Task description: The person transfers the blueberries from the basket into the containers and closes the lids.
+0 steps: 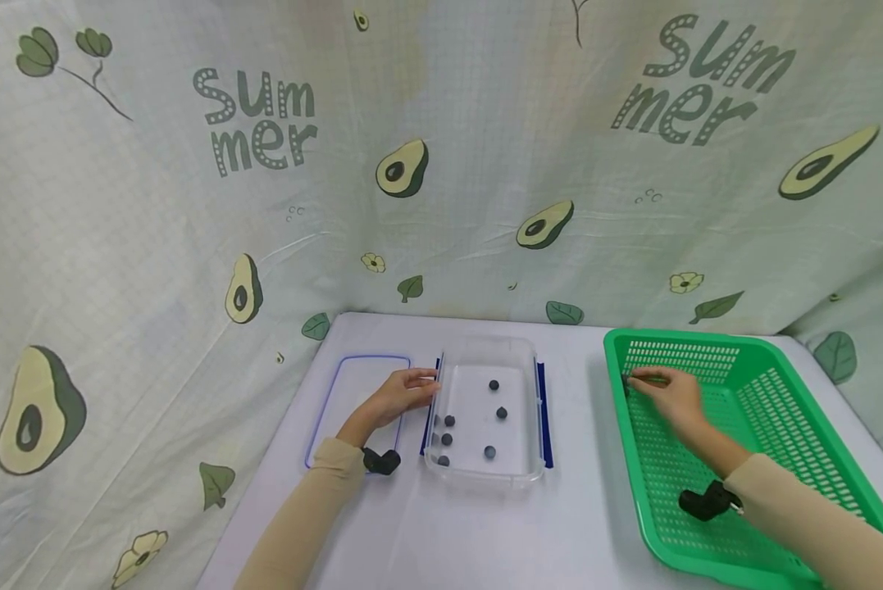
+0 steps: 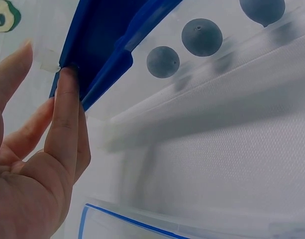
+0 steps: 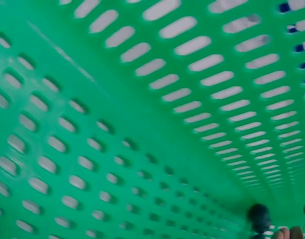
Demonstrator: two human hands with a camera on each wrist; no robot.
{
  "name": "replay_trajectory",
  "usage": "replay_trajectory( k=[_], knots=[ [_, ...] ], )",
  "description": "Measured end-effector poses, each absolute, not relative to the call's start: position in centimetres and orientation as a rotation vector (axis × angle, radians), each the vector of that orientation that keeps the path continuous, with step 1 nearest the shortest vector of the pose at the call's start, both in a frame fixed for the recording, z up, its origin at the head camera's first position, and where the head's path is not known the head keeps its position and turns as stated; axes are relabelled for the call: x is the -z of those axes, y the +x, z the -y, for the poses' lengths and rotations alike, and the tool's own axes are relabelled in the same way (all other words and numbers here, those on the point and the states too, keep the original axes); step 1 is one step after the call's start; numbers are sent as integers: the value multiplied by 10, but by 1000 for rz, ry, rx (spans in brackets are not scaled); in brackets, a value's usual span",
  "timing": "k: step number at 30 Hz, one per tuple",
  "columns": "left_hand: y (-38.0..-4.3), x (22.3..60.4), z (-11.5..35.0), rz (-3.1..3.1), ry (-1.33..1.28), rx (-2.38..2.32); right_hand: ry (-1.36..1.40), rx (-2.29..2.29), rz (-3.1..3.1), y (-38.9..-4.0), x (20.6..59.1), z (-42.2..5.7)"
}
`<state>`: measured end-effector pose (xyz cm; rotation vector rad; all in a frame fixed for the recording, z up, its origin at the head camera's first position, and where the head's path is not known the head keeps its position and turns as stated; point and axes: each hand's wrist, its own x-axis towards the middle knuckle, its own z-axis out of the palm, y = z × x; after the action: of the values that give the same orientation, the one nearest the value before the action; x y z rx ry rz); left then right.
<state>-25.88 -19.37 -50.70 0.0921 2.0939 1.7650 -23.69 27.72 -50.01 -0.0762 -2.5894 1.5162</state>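
Note:
A clear plastic container [image 1: 485,479] stands mid-table with several blueberries [image 1: 502,413] inside. My left hand [image 1: 404,392] is at its left side. In the left wrist view, nearly straight fingers touch the blue latch flap [image 2: 100,45], the thumb apart from it. My right hand [image 1: 673,397] reaches inside the green basket [image 1: 636,492] by its left wall. Its fingertips come together there around a small greyish thing that looks like a blueberry, partly cut off in the right wrist view. Another dark blueberry [image 3: 259,215] lies close to those fingertips.
Left of the container lies a clear lid [image 1: 330,401] with a blue rim, partly behind the left forearm. A second blue latch flap [image 1: 544,418] sticks out on the container's right side. A printed cloth [image 1: 471,98] hangs behind the white table [image 1: 485,541].

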Motion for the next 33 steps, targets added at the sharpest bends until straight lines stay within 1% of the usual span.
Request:
replay_trajectory(
  k=[8, 21, 33],
  knots=[
    [-258, 508, 195, -2087, 96, -1764, -140, -1514, 2559, -233, 524, -275],
    [-257, 510, 198, -2080, 109, -1757, -149, -1518, 2521, -228, 536, -267],
    [-255, 509, 201, -2077, 122, -1760, -37, -1380, 2480, -226, 546, -262]
  ],
)
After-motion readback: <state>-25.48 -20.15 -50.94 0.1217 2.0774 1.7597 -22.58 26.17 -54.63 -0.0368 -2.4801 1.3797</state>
